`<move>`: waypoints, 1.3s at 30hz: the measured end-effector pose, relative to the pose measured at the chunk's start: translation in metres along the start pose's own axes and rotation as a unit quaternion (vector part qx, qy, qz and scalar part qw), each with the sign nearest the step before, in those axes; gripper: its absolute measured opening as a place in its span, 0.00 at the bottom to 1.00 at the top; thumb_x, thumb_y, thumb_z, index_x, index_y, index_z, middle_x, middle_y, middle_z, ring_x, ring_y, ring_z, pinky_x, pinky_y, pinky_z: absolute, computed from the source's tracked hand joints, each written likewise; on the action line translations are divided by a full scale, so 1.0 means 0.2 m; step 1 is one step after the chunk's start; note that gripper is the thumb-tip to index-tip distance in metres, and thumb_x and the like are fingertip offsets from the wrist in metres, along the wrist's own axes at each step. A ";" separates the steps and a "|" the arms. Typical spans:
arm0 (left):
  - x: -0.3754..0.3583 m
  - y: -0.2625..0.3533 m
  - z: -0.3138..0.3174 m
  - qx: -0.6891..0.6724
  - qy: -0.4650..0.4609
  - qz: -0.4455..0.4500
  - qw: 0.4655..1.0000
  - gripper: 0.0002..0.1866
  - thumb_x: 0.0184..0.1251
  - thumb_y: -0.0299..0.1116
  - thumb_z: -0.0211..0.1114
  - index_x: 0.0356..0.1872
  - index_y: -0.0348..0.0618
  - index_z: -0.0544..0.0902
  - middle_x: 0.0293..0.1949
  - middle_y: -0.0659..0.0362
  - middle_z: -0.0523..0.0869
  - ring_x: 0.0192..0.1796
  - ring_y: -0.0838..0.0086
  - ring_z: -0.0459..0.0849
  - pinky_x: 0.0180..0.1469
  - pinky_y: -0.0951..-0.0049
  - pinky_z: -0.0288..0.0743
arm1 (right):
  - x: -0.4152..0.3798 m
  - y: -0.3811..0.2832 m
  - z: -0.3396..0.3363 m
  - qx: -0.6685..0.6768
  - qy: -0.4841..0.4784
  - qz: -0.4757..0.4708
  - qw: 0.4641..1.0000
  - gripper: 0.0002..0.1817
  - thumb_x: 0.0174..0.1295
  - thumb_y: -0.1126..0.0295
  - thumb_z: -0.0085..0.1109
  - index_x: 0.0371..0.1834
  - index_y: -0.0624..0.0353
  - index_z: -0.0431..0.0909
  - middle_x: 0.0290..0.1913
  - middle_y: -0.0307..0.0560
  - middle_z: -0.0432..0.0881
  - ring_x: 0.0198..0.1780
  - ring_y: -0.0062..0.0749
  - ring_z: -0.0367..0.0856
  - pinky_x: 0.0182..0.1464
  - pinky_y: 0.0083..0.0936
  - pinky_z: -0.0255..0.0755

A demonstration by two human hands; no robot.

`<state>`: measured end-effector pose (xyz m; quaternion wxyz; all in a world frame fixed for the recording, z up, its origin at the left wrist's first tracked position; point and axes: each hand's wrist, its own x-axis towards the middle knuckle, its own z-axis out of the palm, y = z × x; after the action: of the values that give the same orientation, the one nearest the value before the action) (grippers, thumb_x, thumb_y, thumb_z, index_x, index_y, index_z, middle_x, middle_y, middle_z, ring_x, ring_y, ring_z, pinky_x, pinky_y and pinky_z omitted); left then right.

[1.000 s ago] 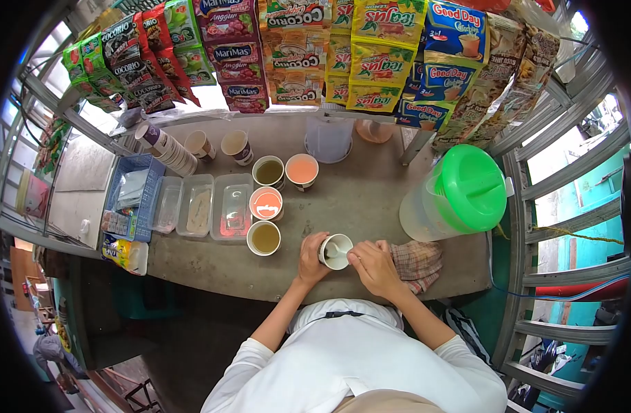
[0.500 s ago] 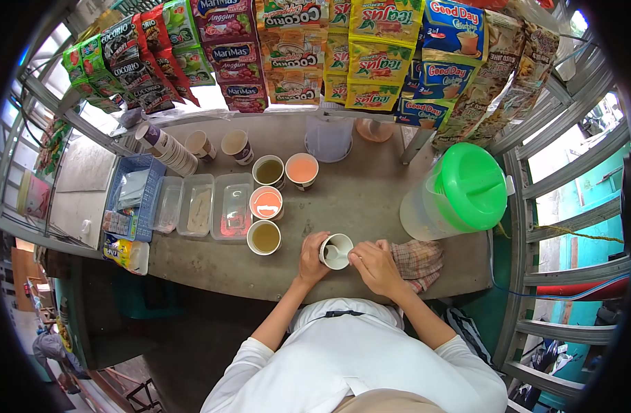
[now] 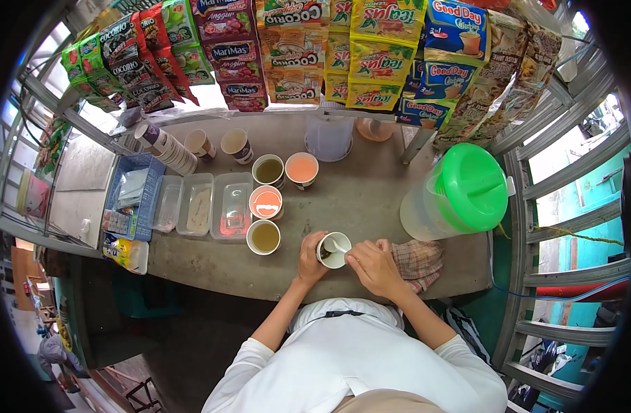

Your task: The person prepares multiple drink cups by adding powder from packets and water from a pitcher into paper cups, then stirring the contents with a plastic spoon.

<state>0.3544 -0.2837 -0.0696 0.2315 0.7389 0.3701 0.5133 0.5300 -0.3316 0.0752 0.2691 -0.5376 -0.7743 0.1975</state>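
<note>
My left hand (image 3: pixel 311 259) wraps around a white paper cup (image 3: pixel 333 250) standing near the front edge of the brown counter (image 3: pixel 357 199). My right hand (image 3: pixel 372 266) pinches the handle of a white plastic spoon (image 3: pixel 338 246) whose bowl is down inside that cup, in a dark drink. Just left of the cup stand filled cups: one with a greenish drink (image 3: pixel 264 237), an orange one (image 3: pixel 266 204), another greenish one (image 3: pixel 268 171) and a pink-orange one (image 3: pixel 302 168).
A clear jug with a green lid (image 3: pixel 460 195) stands at the right, a checked cloth (image 3: pixel 416 261) beside my right hand. Clear plastic tubs (image 3: pixel 215 206) and a blue basket (image 3: pixel 133 195) lie left. Stacked paper cups (image 3: pixel 167 148) and hanging drink sachets (image 3: pixel 315 51) line the back.
The spoon has swung round inside the cup and my right hand shifted slightly with it. The cup and my left hand stay in place.
</note>
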 end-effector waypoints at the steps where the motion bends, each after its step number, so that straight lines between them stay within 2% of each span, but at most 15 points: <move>1: -0.01 0.00 0.00 -0.008 0.008 -0.010 1.000 0.39 0.39 0.28 0.80 0.56 0.41 0.68 0.51 0.48 0.82 0.52 0.53 0.81 0.56 0.57 0.74 | 0.00 -0.01 -0.01 0.003 -0.003 -0.005 1.000 0.09 0.69 0.66 0.50 0.35 0.56 0.78 0.33 0.41 0.77 0.39 0.34 0.74 0.47 0.35 0.57; 8: -0.03 -0.01 0.01 -0.037 0.039 -0.021 0.998 0.41 0.41 0.30 0.81 0.58 0.42 0.67 0.51 0.48 0.82 0.53 0.52 0.81 0.56 0.57 0.75 | 0.00 -0.04 -0.01 0.037 -0.003 -0.010 0.999 0.10 0.70 0.65 0.49 0.40 0.54 0.81 0.38 0.39 0.79 0.42 0.32 0.75 0.50 0.35 0.58; 11: -0.03 -0.03 0.01 -0.038 0.050 -0.006 0.998 0.41 0.41 0.29 0.81 0.58 0.42 0.67 0.51 0.48 0.82 0.53 0.52 0.81 0.56 0.57 0.75 | -0.01 -0.04 -0.02 0.031 -0.048 -0.047 0.997 0.09 0.68 0.66 0.53 0.42 0.54 0.81 0.41 0.38 0.79 0.43 0.30 0.75 0.46 0.35 0.58; 20: -0.02 -0.03 0.00 -0.052 0.059 0.013 0.997 0.39 0.43 0.25 0.78 0.59 0.42 0.67 0.51 0.47 0.81 0.53 0.52 0.81 0.56 0.58 0.75 | -0.01 -0.08 0.01 0.063 0.049 0.008 0.997 0.08 0.67 0.68 0.54 0.38 0.57 0.82 0.31 0.42 0.80 0.34 0.33 0.76 0.46 0.33 0.59; 31: -0.02 -0.04 0.00 -0.038 0.070 0.033 0.996 0.38 0.45 0.24 0.77 0.59 0.42 0.66 0.51 0.46 0.80 0.52 0.51 0.81 0.55 0.56 0.75 | -0.01 -0.07 0.05 0.057 0.035 0.003 0.998 0.08 0.67 0.66 0.55 0.39 0.57 0.82 0.34 0.41 0.82 0.35 0.31 0.77 0.42 0.31 0.59; 34: -0.03 -0.06 0.00 -0.024 0.061 0.036 0.997 0.41 0.44 0.30 0.81 0.59 0.43 0.65 0.53 0.46 0.79 0.53 0.54 0.81 0.56 0.58 0.76 | -0.01 -0.07 0.05 0.057 0.038 -0.001 0.998 0.08 0.67 0.66 0.55 0.39 0.57 0.82 0.34 0.41 0.82 0.35 0.32 0.78 0.42 0.32 0.59; 39: -0.04 -0.07 0.00 -0.019 0.058 0.035 0.997 0.42 0.44 0.31 0.81 0.60 0.43 0.65 0.53 0.45 0.79 0.53 0.54 0.81 0.56 0.58 0.76 | -0.01 -0.07 0.06 0.065 0.040 -0.004 0.997 0.07 0.68 0.69 0.53 0.39 0.57 0.81 0.33 0.41 0.81 0.35 0.33 0.76 0.43 0.31 0.58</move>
<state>0.3493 -0.2817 -0.0849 0.2054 0.7157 0.3470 0.5703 0.5131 -0.3386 0.0747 0.3351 -0.5232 -0.7506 0.2249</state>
